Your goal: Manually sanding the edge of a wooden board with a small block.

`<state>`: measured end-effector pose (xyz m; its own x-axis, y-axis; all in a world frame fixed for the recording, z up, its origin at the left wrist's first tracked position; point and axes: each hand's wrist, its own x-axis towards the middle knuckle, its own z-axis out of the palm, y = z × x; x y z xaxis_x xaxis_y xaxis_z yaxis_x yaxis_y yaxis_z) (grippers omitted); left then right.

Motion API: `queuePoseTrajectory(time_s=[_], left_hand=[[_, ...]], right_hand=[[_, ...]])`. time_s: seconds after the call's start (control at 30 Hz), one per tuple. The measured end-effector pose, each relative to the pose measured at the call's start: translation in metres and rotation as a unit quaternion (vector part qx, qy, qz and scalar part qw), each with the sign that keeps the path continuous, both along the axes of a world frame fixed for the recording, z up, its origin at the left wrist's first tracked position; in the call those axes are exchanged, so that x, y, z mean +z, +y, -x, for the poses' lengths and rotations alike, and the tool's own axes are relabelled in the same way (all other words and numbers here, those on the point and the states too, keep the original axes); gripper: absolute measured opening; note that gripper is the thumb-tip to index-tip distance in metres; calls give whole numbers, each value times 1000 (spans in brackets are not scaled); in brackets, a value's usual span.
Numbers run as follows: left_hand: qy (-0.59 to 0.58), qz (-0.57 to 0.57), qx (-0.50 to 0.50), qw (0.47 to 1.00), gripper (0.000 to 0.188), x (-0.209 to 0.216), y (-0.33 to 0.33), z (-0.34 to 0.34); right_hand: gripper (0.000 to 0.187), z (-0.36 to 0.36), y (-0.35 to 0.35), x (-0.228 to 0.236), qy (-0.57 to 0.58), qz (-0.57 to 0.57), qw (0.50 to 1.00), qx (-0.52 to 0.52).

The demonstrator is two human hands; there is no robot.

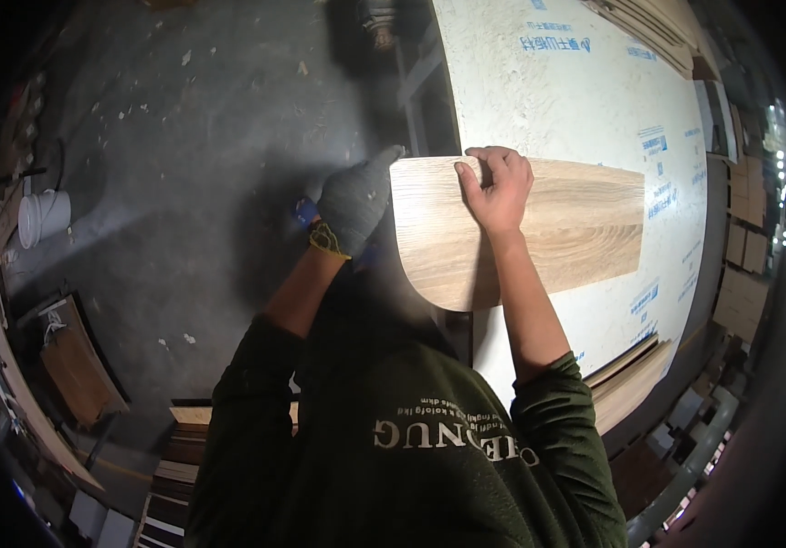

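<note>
A wood-grain board (585,215) with a rounded near-left corner lies flat on a white work surface (493,91), its left end jutting past the surface's edge. My bare right hand (502,187) grips the board's far edge, thumb on its face and fingers curled at the rim. In a dark grey glove with a yellow cuff, my left hand (356,205) is closed against the board's left end, thumb near the far-left corner. A small blue piece (305,212) shows beside that glove; what it belongs to, and what the fingers hold, is hidden.
Cut panels (653,32) are stacked at the far right, and more strips (630,374) lie at the near right edge. A white bucket (44,217) stands on the grey floor at left. Below it leans a brown panel (78,370). Dark boards (178,457) lie near my left elbow.
</note>
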<state>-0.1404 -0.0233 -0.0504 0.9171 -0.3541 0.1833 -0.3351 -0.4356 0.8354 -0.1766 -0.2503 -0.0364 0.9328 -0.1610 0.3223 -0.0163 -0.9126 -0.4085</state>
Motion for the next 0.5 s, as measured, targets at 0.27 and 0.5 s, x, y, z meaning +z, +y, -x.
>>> queuePoseTrajectory(time_s=[0.27, 0.5], left_hand=[[-105, -108, -430, 890, 35, 8, 47, 132], [-34, -164, -82, 982, 37, 46, 22, -10]], right_hand=[[27, 4, 0, 0, 9, -2, 1000, -7], [26, 2, 1, 0, 17, -3, 1000, -12]])
